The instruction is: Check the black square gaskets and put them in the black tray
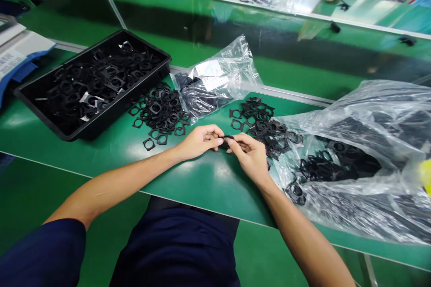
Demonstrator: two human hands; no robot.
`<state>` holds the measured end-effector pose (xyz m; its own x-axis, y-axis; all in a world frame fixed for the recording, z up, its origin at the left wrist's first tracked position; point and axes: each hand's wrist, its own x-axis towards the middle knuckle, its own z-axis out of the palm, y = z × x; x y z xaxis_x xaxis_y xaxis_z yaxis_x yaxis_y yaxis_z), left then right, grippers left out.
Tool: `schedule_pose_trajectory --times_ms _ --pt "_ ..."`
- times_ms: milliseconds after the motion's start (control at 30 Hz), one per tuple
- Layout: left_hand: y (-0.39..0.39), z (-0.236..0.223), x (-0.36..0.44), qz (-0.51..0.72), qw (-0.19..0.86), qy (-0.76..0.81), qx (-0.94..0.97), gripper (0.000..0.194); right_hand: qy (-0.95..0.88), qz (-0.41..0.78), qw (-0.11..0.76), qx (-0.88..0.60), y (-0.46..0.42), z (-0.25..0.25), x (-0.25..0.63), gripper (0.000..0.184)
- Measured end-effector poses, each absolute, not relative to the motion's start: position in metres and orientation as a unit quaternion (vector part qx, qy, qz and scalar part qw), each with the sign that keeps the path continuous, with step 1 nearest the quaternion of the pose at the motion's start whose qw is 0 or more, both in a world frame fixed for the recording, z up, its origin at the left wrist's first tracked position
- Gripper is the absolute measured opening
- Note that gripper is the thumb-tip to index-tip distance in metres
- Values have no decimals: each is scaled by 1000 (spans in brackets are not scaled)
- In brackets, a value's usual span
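Note:
My left hand (202,141) and my right hand (248,151) meet over the green table, both closed with fingertips pinching a small black plastic part (226,138). Fingers cover most of it, so its full shape is hidden. Behind my left hand lies a heap of black ring-shaped frames (164,110), squarish with a round hole. Another pile of black frames (261,121) lies just beyond my right hand and spreads to the right.
A black tray (76,132) full of similar parts stands at the left. Behind the heaps lies a clear plastic bag (232,71) with labels. A large open plastic bag (377,107) of black parts covers the right side. A clear panel (215,31) rises along the back.

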<state>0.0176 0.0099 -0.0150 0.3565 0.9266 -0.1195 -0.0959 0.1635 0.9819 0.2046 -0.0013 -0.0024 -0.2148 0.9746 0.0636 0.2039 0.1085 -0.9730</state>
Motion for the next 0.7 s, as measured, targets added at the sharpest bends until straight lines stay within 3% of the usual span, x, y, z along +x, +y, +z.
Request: schedule_pose_trajectory --times_ms 700 --pt "11 -18 17 395 643 405 516 26 -619 476 412 -470 -1 -1 204 27"
